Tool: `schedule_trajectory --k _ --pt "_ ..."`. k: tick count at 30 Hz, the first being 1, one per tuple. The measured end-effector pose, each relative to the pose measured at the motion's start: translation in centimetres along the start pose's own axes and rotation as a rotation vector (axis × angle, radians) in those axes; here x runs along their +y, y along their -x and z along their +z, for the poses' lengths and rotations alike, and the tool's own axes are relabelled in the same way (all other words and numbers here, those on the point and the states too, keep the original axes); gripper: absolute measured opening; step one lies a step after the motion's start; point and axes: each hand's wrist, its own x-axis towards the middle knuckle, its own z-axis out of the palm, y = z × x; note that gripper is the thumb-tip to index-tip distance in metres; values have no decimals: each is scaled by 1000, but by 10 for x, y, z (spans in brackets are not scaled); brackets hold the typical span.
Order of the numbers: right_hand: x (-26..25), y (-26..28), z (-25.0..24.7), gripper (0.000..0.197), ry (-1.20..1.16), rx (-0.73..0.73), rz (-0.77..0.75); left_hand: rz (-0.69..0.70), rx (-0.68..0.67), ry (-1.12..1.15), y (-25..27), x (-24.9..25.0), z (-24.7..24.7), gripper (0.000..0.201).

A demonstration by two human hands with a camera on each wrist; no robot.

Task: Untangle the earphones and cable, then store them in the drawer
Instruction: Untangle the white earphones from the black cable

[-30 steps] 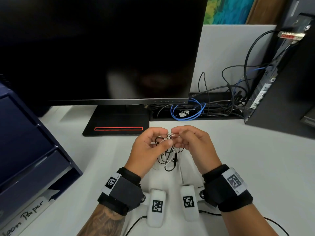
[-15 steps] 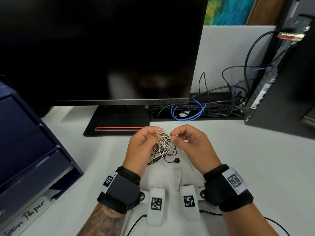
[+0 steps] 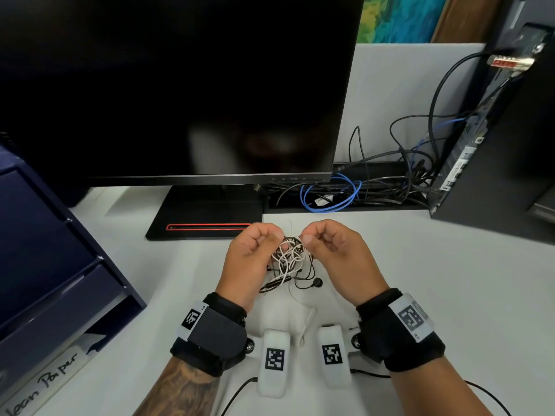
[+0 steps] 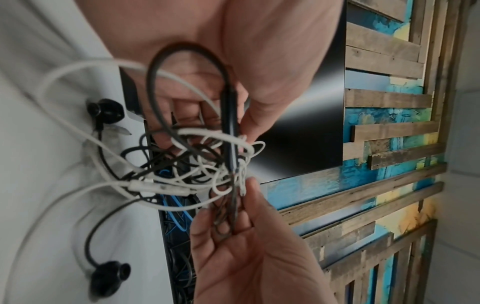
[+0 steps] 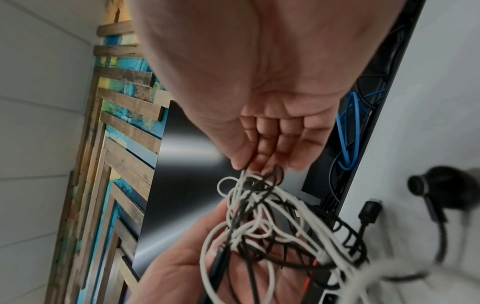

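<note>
The left hand (image 3: 250,259) and the right hand (image 3: 333,253) were raised just above the white desk (image 3: 450,280), each pinching the top of the tangle of white cable and black earphones (image 3: 289,259) between thumb and curled fingers. The tangle hung between the two hands (one black earbud (image 3: 316,282) lay on the desk beneath). The blue drawer unit (image 3: 45,250) stood at the left, well apart.

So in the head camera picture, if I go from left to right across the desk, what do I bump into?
Blue drawer unit → left hand → tangle of white and black cords → right hand → black computer tower.
</note>
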Motion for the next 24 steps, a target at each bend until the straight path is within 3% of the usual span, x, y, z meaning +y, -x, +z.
schedule_trajectory --k 8,16,20,24 --pt "-3 3 0 6 -32 -46 -8 61 -22 -51 1 0 -1 17" --pt "2 0 -1 8 71 21 70 83 -49 -74 3 1 2 21" --pt "-2 1 -1 9 5 18 18 77 7 -36 0 0 2 18" --pt "-6 0 -1 13 -28 112 -87 32 38 -78 -5 -6 -2 17"
